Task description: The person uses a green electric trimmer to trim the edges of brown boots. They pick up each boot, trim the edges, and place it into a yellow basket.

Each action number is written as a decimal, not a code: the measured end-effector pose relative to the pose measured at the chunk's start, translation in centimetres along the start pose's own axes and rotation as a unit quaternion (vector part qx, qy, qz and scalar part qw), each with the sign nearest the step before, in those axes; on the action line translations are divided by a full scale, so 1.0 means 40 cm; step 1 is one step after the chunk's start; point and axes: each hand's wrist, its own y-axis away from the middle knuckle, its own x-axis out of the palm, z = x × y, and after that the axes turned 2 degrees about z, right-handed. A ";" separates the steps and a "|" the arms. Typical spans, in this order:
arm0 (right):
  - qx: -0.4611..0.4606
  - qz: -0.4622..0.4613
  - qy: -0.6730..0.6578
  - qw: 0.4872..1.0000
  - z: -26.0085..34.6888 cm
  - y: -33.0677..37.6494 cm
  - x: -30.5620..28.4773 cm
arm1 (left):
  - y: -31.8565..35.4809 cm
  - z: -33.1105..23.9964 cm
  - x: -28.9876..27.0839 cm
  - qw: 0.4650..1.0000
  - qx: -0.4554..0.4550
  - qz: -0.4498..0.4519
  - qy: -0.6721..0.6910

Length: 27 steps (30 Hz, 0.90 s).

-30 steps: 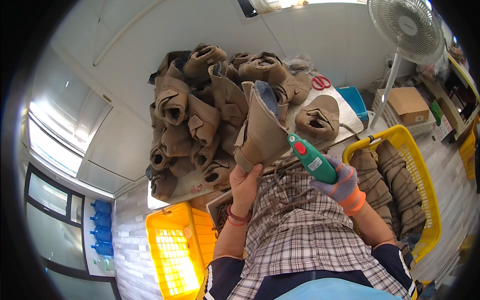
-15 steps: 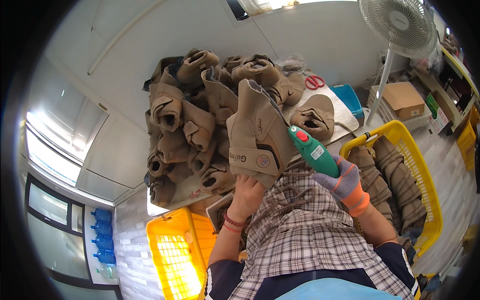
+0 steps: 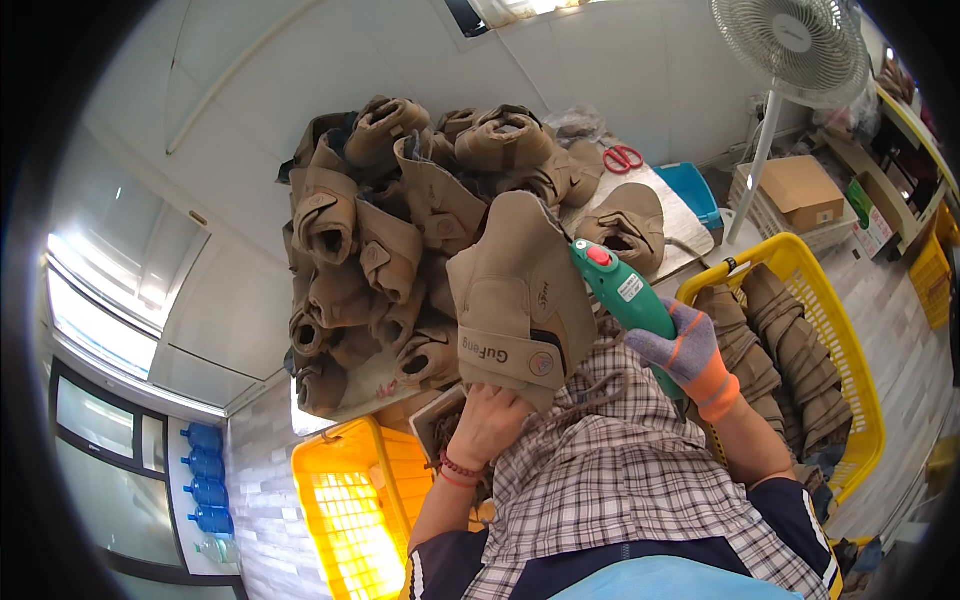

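Observation:
My bare left hand (image 3: 488, 428) grips the lower end of a tan boot upper (image 3: 515, 300), its fingers partly hidden by it. The upper stands roughly upright, with a strap across its lower part and a round emblem on the strap. In my right hand (image 3: 692, 355), which wears a grey and orange glove, is a green hand-held electric tool (image 3: 640, 305) with a red button. The tool's front end meets the upper's right edge; its very tip is hidden. Another tan boot upper (image 3: 625, 225) lies on the table just beyond the tool.
Many tan uppers (image 3: 345, 255) are heaped on the table (image 3: 685, 210) at left. Red-handled scissors (image 3: 622, 158) and a blue bin (image 3: 690, 190) are at the back. Yellow baskets stand at right (image 3: 850, 370), filled with stacked uppers, and at left (image 3: 330, 450). A fan (image 3: 790, 40) stands back right.
The upper has turned and tipped in my left hand, its top edge now lower. The tool has tilted and shifted slightly left, its rear end now showing below my right hand.

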 end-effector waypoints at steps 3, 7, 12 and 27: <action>0.006 0.007 -0.013 1.000 0.001 -0.004 0.008 | 0.027 -0.022 0.004 1.000 -0.018 0.018 0.016; 0.019 0.000 -0.037 0.999 0.000 -0.017 0.002 | 0.050 -0.050 0.006 0.999 -0.005 0.022 0.025; 0.027 -0.052 0.056 0.997 -0.032 -0.077 -0.075 | 0.178 -0.036 -0.047 0.987 -0.121 -0.081 0.065; 0.140 -0.173 0.588 0.777 -0.298 -0.536 -0.385 | 0.214 -0.043 -0.080 0.537 -0.382 -0.418 0.625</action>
